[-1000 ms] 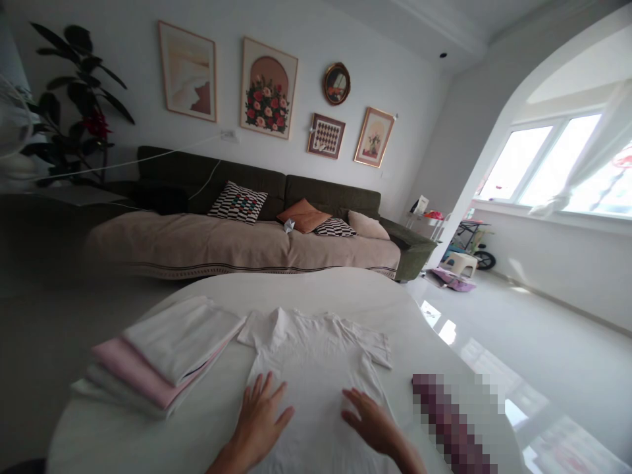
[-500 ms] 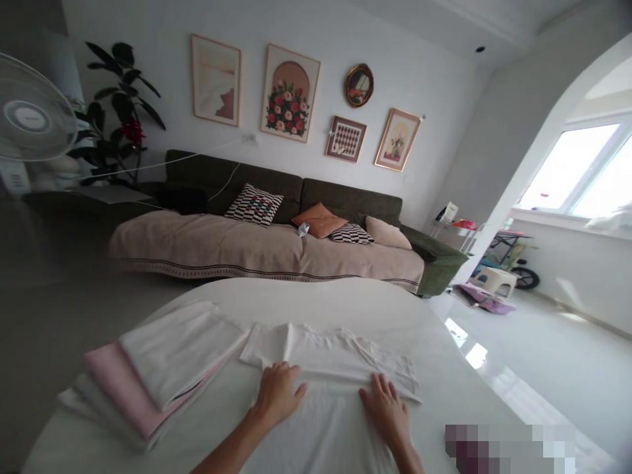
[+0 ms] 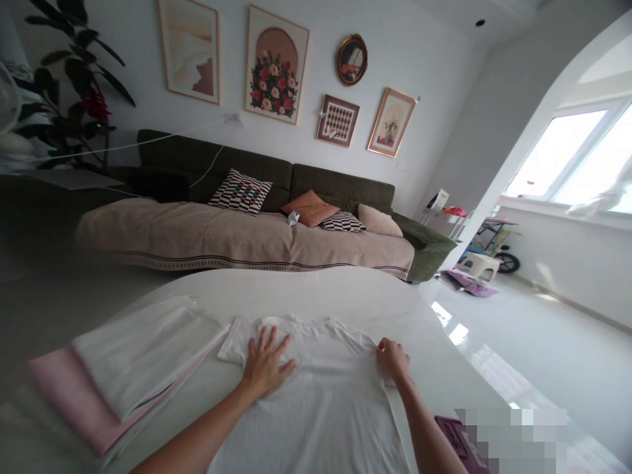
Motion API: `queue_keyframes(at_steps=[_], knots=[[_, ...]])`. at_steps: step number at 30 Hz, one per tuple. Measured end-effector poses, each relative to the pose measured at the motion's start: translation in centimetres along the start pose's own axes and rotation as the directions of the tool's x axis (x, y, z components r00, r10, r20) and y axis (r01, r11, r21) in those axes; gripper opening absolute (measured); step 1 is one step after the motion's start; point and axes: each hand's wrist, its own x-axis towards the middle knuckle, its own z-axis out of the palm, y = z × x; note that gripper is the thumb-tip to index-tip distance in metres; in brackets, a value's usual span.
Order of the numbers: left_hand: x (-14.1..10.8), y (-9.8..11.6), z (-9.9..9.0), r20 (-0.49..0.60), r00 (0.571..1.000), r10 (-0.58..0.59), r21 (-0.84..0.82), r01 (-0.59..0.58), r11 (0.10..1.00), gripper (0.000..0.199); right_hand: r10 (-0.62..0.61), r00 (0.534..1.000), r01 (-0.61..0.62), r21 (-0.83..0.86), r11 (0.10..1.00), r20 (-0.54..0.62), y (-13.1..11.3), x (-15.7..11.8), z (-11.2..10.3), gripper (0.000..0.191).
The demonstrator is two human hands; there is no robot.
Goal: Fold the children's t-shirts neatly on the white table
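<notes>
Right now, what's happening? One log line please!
left hand: spread flat on white T-shirt | right hand: curled at its right edge, grip unclear | folded clothes: stacked left of it

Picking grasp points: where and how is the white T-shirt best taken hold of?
Probably by pinching both shoulder edges, from above and the outer sides: the white T-shirt lies flat on the table, neckline at the far end, with loose creases near the right shoulder to pinch.
</notes>
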Motion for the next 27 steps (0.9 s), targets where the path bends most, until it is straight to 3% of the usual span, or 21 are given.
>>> queue_keyframes(at_steps=[3,6,9,13,18,23,27], knots=[[0.6,0.0,0.0,0.009,1.0,-0.002,-0.006,0.002,1.0,0.062,0.036,0.998,-0.037,-0.025,0.999,-0.049,-0.3,0.4,-0.7,0.031],[1.8,0.0,-0.5,0.092,0.996,-0.003,-0.021,0.005,1.0,0.07,0.027,0.996,-0.03,-0.038,0.999,-0.085,-1.6,0.1,-0.9,0.041],[3.4,0.2,-1.0,0.132,0.991,0.004,-0.012,-0.002,1.0,0.073,-0.122,0.99,0.122,-0.004,0.993,-0.066,-4.1,-0.3,-0.3,0.049],[4.5,0.4,-0.3,0.034,0.999,0.018,0.017,-0.019,1.0,0.058,-0.311,0.95,0.31,0.049,0.95,0.016,-6.6,-0.8,1.6,0.045],[5.1,-0.2,0.9,-0.017,1.0,0.022,0.037,-0.022,0.999,0.069,-0.253,0.965,0.25,0.055,0.967,0.068,-6.4,-0.9,3.5,0.059],[6.0,-0.8,1.1,-0.015,0.999,0.049,0.039,-0.048,0.998,0.074,-0.205,0.968,0.205,0.011,0.979,0.146,-6.1,-0.1,3.9,0.065],[6.4,-0.8,0.7,-0.011,0.999,0.04,0.031,-0.04,0.999,0.073,-0.217,0.968,0.219,-0.005,0.976,0.126,-6.1,-0.1,4.0,0.067]])
